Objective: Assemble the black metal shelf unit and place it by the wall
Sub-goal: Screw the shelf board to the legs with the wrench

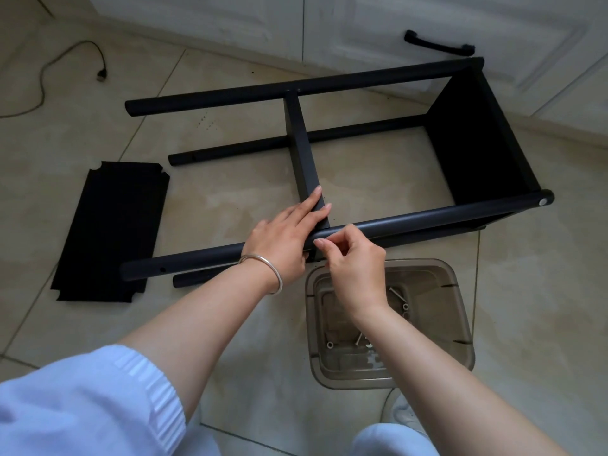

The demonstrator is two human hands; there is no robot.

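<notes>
The black metal shelf frame (388,225) lies on its side on the tiled floor, its round posts running left to right. One shelf panel (477,149) closes the right end. A middle shelf panel (301,143) stands between the posts. My left hand (289,235) lies flat with straight fingers on the near end of that middle panel, thumb under the near post. My right hand (352,258) pinches something small against the near post at the joint; the item itself is hidden by my fingertips. A loose shelf panel (108,232) lies flat to the left.
A translucent brown plastic container (457,324) with several screws and washers sits just below the near post. A white cabinet (362,24) with a black handle (437,44) stands behind the frame. A cable (46,70) trails at the far left. A white shoe (404,413) is at the bottom.
</notes>
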